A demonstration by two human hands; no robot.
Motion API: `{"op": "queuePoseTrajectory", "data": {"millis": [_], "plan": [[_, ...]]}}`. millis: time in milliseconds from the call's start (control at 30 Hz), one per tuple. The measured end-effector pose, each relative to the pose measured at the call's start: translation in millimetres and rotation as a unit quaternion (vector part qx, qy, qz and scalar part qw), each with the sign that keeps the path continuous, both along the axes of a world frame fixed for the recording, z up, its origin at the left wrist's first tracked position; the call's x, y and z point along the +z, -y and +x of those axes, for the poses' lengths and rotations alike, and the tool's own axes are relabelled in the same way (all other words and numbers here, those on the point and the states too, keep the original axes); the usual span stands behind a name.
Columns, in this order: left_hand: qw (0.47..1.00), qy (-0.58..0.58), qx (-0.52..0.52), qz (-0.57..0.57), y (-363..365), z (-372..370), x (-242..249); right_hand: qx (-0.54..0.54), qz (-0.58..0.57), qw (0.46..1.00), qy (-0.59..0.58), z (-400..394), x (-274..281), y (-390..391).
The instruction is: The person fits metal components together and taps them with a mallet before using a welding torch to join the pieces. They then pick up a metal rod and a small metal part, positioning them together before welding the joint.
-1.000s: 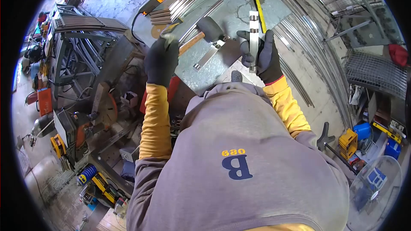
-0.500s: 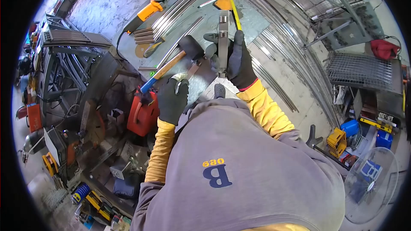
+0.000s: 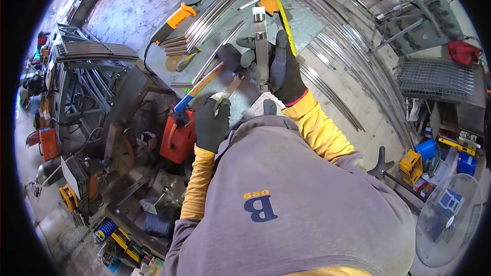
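Observation:
My right hand [image 3: 284, 71], in a black glove, grips a flat steel bar [image 3: 261, 41] and holds it upright over the metal worktable [image 3: 312, 20]. Lower down, my gloved left hand [image 3: 211, 122] sits at the table's near edge, its fingers closed on a small pale metal piece [image 3: 221, 96]. A mallet with a black head [image 3: 230, 53] and a wooden handle [image 3: 202, 84] lies on the table between my hands. Another short steel strip lies under the bar, mostly hidden.
An orange angle grinder [image 3: 179, 15], a bundle of steel strips [image 3: 215, 10] and a yellow tape measure [image 3: 284, 15] lie on the table. A red canister [image 3: 179, 135] stands below its edge. Wire mesh panels [image 3: 434, 79] and a fan [image 3: 450, 220] are to the right.
My left hand has come down from beside the mallet handle to the table's near edge. My right hand has carried the bar a little to the left and stayed upright.

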State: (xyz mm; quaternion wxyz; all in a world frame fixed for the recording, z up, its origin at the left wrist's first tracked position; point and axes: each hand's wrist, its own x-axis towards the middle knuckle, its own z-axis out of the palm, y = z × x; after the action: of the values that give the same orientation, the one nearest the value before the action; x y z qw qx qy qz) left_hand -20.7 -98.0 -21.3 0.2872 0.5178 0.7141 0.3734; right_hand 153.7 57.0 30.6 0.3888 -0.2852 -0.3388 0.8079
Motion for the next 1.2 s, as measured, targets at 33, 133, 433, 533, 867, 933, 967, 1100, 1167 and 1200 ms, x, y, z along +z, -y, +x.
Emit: {"op": "queuePoseTrajectory", "data": {"millis": [33,133,433,533,867,933,967,1100,1167,1200], "plan": [[1.0,0.005,-0.004,0.005,-0.5,0.5,-2.0,0.006,-0.03,0.999,-0.031,0.6,0.3,0.0],[0.999,-0.006,-0.01,0.033,-0.4,0.3,-5.5,0.018,-0.049,0.997,-0.06,4.4,-3.9,-1.3],[1.0,0.021,0.0,0.014,3.4,-2.0,-7.5,0.017,0.001,1.0,-0.019,0.7,-1.0,-1.8],[1.0,0.02,0.002,0.014,4.4,-3.7,-14.7,0.028,-0.009,0.999,-0.025,-0.3,3.4,-1.4],[1.0,0.021,0.002,0.01,6.1,-4.6,-17.0,0.007,0.009,1.0,0.005,-0.2,6.9,0.0],[0.999,0.044,0.011,-0.001,6.6,-3.9,-16.1,0.008,0.018,1.0,0.008,0.8,6.4,0.1],[0.999,0.044,0.011,-0.001,6.9,-4.3,-16.0,0.02,-0.015,0.999,-0.027,1.5,7.2,0.3],[0.999,0.03,0.008,0.006,8.7,-5.2,-16.4,-0.004,-0.004,0.999,0.035,-3.1,17.5,5.8],[1.0,0.02,0.005,0.015,9.5,-5.5,-16.5,-0.006,0.003,0.999,0.043,-3.9,16.4,5.9],[1.0,0.026,0.007,0.011,9.7,-5.2,-16.2,-0.008,0.011,0.999,0.051,-4.0,15.7,6.2]]}}
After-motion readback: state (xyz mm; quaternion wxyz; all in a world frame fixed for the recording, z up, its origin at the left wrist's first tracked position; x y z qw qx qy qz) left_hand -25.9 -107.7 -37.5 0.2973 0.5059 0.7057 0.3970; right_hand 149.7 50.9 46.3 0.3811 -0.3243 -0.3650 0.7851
